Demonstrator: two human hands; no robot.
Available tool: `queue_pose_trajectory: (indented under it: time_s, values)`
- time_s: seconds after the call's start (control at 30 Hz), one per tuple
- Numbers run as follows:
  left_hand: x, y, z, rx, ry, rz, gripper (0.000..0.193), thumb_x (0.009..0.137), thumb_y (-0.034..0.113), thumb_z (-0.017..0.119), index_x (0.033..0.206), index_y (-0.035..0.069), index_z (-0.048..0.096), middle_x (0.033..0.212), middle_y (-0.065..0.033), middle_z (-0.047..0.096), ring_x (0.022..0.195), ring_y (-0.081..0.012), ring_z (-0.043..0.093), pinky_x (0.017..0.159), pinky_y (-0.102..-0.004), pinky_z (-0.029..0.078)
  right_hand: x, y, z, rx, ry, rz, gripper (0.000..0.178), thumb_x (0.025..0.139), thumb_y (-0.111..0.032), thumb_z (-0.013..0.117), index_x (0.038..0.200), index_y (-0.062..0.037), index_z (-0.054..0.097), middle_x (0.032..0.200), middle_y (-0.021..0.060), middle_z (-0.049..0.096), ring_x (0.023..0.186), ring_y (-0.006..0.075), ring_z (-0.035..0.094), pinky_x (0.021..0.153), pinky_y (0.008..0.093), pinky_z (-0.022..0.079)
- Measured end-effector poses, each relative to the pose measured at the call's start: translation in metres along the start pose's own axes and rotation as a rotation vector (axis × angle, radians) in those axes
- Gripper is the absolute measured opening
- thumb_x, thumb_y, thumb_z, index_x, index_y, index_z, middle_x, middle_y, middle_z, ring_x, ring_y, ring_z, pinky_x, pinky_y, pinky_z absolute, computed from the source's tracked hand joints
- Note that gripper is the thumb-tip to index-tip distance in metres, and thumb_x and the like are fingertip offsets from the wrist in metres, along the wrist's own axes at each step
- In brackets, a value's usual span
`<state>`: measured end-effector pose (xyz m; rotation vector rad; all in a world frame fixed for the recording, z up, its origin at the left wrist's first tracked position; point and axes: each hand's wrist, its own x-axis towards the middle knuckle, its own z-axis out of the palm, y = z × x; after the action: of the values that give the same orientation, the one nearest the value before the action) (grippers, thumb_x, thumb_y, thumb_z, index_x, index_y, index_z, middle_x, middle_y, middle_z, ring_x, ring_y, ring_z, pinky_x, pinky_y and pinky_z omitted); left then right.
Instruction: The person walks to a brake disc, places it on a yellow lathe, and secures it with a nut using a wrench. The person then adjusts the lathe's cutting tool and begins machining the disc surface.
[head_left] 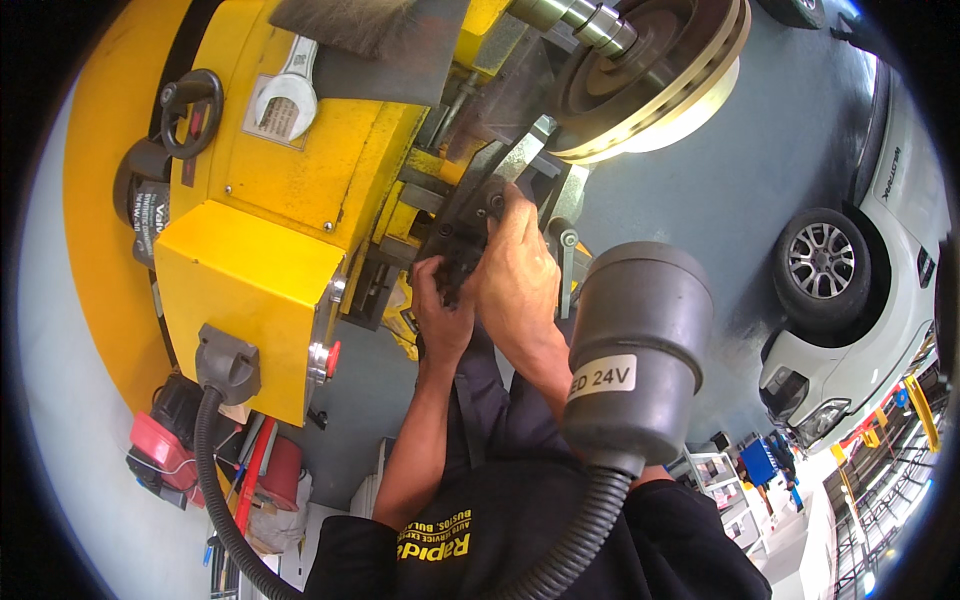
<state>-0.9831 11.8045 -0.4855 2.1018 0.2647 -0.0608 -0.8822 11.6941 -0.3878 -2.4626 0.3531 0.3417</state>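
Note:
A yellow brake lathe (377, 155) stands before me with a brake disc (655, 75) mounted on its shaft. Close to the disc sits a black tool holder block (462, 215) with bolt heads, and a bare metal arm (527, 146) reaches from it to the disc's edge. My right hand (520, 265) is wrapped over the right side of that block, its fingertips partly hidden. Lower and to the left, my left hand (443, 312) has its fingers curled against a dark part under the block. What the left fingers pinch is hidden in shadow.
A black lamp (640, 350) on a flexible neck stands right of my hands. A wrench (290, 95) lies on the lathe's top, near a black handwheel (192, 112). A yellow control box (250, 305) has a red button (332, 359). A white vehicle (860, 300) is parked at right.

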Motion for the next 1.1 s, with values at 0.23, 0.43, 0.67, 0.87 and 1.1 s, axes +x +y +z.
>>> queue_pose_trajectory:
  time_s: [0.23, 0.43, 0.67, 0.87, 1.1]
  values:
    - [0.0, 0.019, 0.0, -0.315, -0.059, -0.29, 0.038, 0.099, 0.028, 0.07, 0.118, -0.003, 0.06, 0.108, -0.0177, 0.062, 0.095, -0.0339, 0.063, 0.081, -0.042, 0.052, 0.0, 0.0, -0.001, 0.024, -0.007, 0.015, 0.045, 0.1, -0.005, 0.058, 0.141, 0.003, 0.042, 0.129, 0.0276, 0.061, 0.108, 0.0481, 0.067, 0.085, 0.0539, 0.056]
    - [-0.001, -0.009, 0.0, 0.045, -0.052, -0.012, 0.048, 0.093, 0.028, 0.079, 0.125, 0.001, 0.054, 0.114, -0.0124, 0.059, 0.094, -0.0223, 0.063, 0.074, -0.0318, 0.052, 0.0, -0.001, -0.001, 0.017, -0.004, 0.015, 0.045, 0.1, -0.005, 0.058, 0.141, 0.0031, 0.043, 0.129, 0.0276, 0.061, 0.107, 0.0479, 0.067, 0.085, 0.0536, 0.056]
    - [0.006, 0.03, 0.0, -0.285, 0.017, -0.199, 0.036, 0.102, 0.029, 0.066, 0.114, -0.004, 0.06, 0.107, -0.0175, 0.061, 0.094, -0.0336, 0.063, 0.078, -0.0405, 0.052, 0.0, 0.0, 0.0, 0.02, 0.003, 0.008, 0.043, 0.1, -0.005, 0.057, 0.14, 0.0031, 0.043, 0.128, 0.0276, 0.061, 0.106, 0.0482, 0.067, 0.084, 0.0539, 0.056]
    - [0.001, -0.014, -0.004, 0.052, -0.098, -0.002, 0.044, 0.094, 0.023, 0.077, 0.124, 0.0, 0.054, 0.115, -0.0112, 0.057, 0.096, -0.0213, 0.061, 0.074, -0.0313, 0.051, -0.001, -0.005, -0.003, 0.04, 0.021, 0.006, 0.043, 0.1, -0.005, 0.058, 0.14, 0.0026, 0.043, 0.127, 0.0273, 0.062, 0.106, 0.0477, 0.067, 0.083, 0.0535, 0.056]
    - [0.002, 0.015, 0.005, -0.252, 0.067, -0.114, 0.027, 0.103, 0.02, 0.064, 0.116, -0.003, 0.057, 0.111, -0.0106, 0.059, 0.092, -0.018, 0.061, 0.071, -0.0322, 0.052, 0.0, 0.0, 0.003, 0.015, 0.027, 0.002, 0.045, 0.098, -0.004, 0.06, 0.14, 0.0028, 0.043, 0.125, 0.027, 0.062, 0.105, 0.0471, 0.068, 0.083, 0.0521, 0.056]
